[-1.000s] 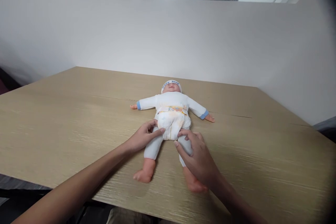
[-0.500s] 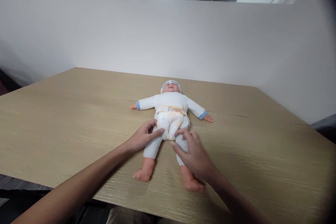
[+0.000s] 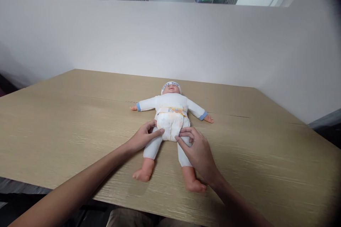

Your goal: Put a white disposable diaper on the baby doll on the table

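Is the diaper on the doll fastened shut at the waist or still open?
On and apparently closed: the diaper wraps the doll, printed band snug across the waist. Left hand and right hand pinch its leg edges.

Two bare forearms in view, no sleeves, cuffs, watch or bracelet anywhere along them up to the picture's edge at 7 and 5 o'clock. Left hand [image 3: 141,139] and right hand [image 3: 198,152] both ungloved and ringless as far as visible, with short, plain, unpainted nails on the fingers [image 3: 183,133]. At 6 o'clock, just past the near edge, a strip of grey-beige cloth, probably trousers, too little showing to tell more.
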Motion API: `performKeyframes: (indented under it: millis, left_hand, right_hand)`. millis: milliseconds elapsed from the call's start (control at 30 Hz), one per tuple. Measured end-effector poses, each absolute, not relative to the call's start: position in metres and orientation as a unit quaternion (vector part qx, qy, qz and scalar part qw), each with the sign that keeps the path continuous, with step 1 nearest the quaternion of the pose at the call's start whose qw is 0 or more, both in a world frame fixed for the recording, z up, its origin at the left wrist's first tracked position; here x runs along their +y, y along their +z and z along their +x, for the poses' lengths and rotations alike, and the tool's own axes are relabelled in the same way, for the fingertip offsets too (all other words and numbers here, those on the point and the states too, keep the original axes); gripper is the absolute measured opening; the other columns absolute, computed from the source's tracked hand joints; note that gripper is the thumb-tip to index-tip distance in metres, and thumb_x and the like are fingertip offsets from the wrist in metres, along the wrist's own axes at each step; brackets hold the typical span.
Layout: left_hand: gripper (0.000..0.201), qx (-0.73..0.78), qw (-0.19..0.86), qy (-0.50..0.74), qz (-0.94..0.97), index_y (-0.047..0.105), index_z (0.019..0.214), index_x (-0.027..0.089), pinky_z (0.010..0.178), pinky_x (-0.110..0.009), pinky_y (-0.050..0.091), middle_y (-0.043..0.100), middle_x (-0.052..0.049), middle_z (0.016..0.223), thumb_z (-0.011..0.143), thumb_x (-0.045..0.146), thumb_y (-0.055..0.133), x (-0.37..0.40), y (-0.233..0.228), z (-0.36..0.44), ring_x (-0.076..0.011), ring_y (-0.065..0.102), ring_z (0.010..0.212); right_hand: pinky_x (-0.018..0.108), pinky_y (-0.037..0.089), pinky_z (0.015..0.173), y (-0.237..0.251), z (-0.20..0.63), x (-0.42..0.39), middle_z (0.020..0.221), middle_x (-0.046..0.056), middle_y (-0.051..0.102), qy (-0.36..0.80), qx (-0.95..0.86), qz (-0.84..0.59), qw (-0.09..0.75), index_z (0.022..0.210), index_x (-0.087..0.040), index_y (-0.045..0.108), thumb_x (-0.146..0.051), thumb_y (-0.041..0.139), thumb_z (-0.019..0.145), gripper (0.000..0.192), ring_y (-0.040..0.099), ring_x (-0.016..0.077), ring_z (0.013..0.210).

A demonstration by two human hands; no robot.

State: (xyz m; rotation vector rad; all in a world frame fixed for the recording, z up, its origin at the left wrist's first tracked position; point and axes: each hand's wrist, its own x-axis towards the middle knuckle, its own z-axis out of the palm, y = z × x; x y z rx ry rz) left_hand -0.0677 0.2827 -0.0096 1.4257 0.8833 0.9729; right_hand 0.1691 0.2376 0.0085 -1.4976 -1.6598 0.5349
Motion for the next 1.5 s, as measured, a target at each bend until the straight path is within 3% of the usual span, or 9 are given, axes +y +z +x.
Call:
performKeyframes:
  millis: [133, 400, 667, 800, 967, 1133, 1333, 1500]
  left_hand:
    - [0.041, 0.370, 0.571, 0.419, 0.601, 0.068, 0.106, 0.018, 0.088, -0.034, 0.049, 0.069, -0.005, 0.104, 0.091, 0.055, 0.081, 0.284, -0.013, -0.069, -0.0223, 0.062, 0.099]
    - [0.041, 0.378, 0.560, 0.419, 0.607, 0.069, 0.107, 0.019, 0.089, -0.034, 0.049, 0.070, -0.006, 0.106, 0.092, 0.055, 0.080, 0.283, -0.012, -0.068, -0.0234, 0.063, 0.100]
    - [0.039, 0.373, 0.564, 0.423, 0.603, 0.068, 0.106, 0.018, 0.087, -0.033, 0.047, 0.069, -0.004, 0.102, 0.094, 0.054, 0.079, 0.281, -0.008, -0.068, -0.0216, 0.061, 0.097]
    - [0.039, 0.375, 0.555, 0.419, 0.613, 0.069, 0.108, 0.018, 0.087, -0.032, 0.046, 0.069, -0.005, 0.104, 0.095, 0.053, 0.078, 0.281, -0.008, -0.068, -0.0213, 0.060, 0.097]
    - [0.041, 0.382, 0.561, 0.416, 0.606, 0.070, 0.110, 0.017, 0.090, -0.034, 0.048, 0.071, -0.006, 0.108, 0.094, 0.054, 0.078, 0.279, -0.004, -0.067, -0.0228, 0.062, 0.100]
    - [0.042, 0.370, 0.593, 0.413, 0.584, 0.070, 0.110, 0.017, 0.089, -0.034, 0.050, 0.073, -0.007, 0.109, 0.092, 0.054, 0.080, 0.282, -0.007, -0.070, -0.0238, 0.065, 0.101]
    - [0.043, 0.367, 0.585, 0.414, 0.593, 0.071, 0.109, 0.017, 0.088, -0.035, 0.052, 0.073, -0.007, 0.107, 0.093, 0.056, 0.079, 0.283, -0.014, -0.070, -0.0242, 0.066, 0.100]
    - [0.042, 0.376, 0.560, 0.410, 0.614, 0.071, 0.113, 0.017, 0.089, -0.036, 0.053, 0.074, -0.009, 0.112, 0.096, 0.056, 0.076, 0.280, -0.012, -0.069, -0.0255, 0.066, 0.103]
  right_hand:
    - [0.045, 0.054, 0.092, 0.012, 0.171, 0.234, 0.104, 0.004, 0.083, 0.236, -0.635, -0.608, 0.414, 0.103, -0.026, 0.063, -0.045, 0.078, 0.087, 0.029, 0.076, 0.0279, 0.097]
    - [0.048, 0.053, 0.090, 0.010, 0.170, 0.231, 0.102, 0.006, 0.083, 0.135, -0.716, -0.584, 0.357, 0.104, -0.028, 0.079, -0.040, 0.073, 0.095, 0.016, 0.066, 0.0323, 0.098]
    - [0.052, 0.049, 0.102, 0.010, 0.163, 0.223, 0.124, 0.008, 0.078, 0.130, -0.748, -0.545, 0.357, 0.111, -0.025, 0.076, -0.031, 0.063, 0.101, 0.018, 0.059, 0.0325, 0.111]
    - [0.051, 0.053, 0.099, 0.006, 0.163, 0.224, 0.112, 0.011, 0.073, 0.177, -0.718, -0.575, 0.350, 0.119, -0.025, 0.072, -0.031, 0.067, 0.094, 0.026, 0.061, 0.0325, 0.109]
    - [0.050, 0.055, 0.096, 0.001, 0.163, 0.232, 0.105, 0.009, 0.070, 0.203, -0.675, -0.596, 0.385, 0.107, -0.026, 0.067, -0.039, 0.070, 0.090, 0.022, 0.066, 0.0321, 0.106]
    - [0.043, 0.055, 0.088, 0.010, 0.170, 0.237, 0.108, 0.007, 0.079, 0.274, -0.607, -0.609, 0.431, 0.109, -0.026, 0.057, -0.055, 0.076, 0.086, 0.041, 0.074, 0.0283, 0.099]
    - [0.044, 0.053, 0.088, 0.023, 0.177, 0.236, 0.101, 0.005, 0.083, 0.201, -0.644, -0.635, 0.375, 0.095, -0.028, 0.070, -0.058, 0.074, 0.089, 0.031, 0.076, 0.0308, 0.099]
    - [0.044, 0.051, 0.088, 0.027, 0.180, 0.234, 0.098, 0.004, 0.084, 0.174, -0.675, -0.634, 0.336, 0.095, -0.029, 0.077, -0.061, 0.071, 0.092, 0.032, 0.074, 0.0306, 0.093]
